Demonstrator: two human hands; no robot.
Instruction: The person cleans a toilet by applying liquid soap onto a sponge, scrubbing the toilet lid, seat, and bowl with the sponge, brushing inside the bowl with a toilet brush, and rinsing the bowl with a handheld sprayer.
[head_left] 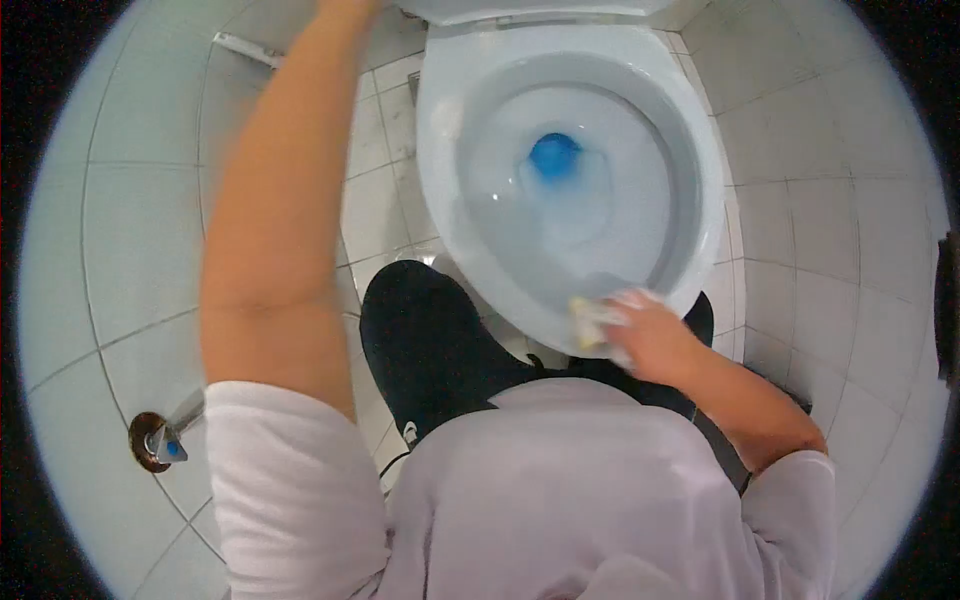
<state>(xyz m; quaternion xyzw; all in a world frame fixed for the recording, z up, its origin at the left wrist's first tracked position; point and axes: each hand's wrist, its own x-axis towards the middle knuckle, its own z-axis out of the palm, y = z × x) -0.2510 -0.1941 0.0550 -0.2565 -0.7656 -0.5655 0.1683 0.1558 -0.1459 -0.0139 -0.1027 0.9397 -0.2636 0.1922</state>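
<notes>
White tiled walls [840, 230] stand on both sides of the right grip [652, 338], and the toilet bowl [690, 120] opens ahead of it, its front rim running right by the fingers. A stroke along this rim would likely go best with the pad laid flat, light steady pressure, and overlapping passes that follow the curve round to each side; turning to a clean face now and then should avoid smearing. Leaning in little would help keep the clothing off the porcelain.

Well to the left of the right grip, the left forearm [275, 225] reaches forward past the bowl. Its hand lies beyond the upper edge of the view, so I cannot tell whether it is spread, closed or bracing on something. Between that arm and the right grip is a black-clad left leg [425, 325], close against the bowl.

Blue water [556, 158] lies ahead and to the left of the right grip, deep in the bowl. Smallest is the yellow-and-white pad [588, 322], at the right grip's left side: blurred fingers seem pinched around it, over the front rim. Whether it presses there, the blur hides.
</notes>
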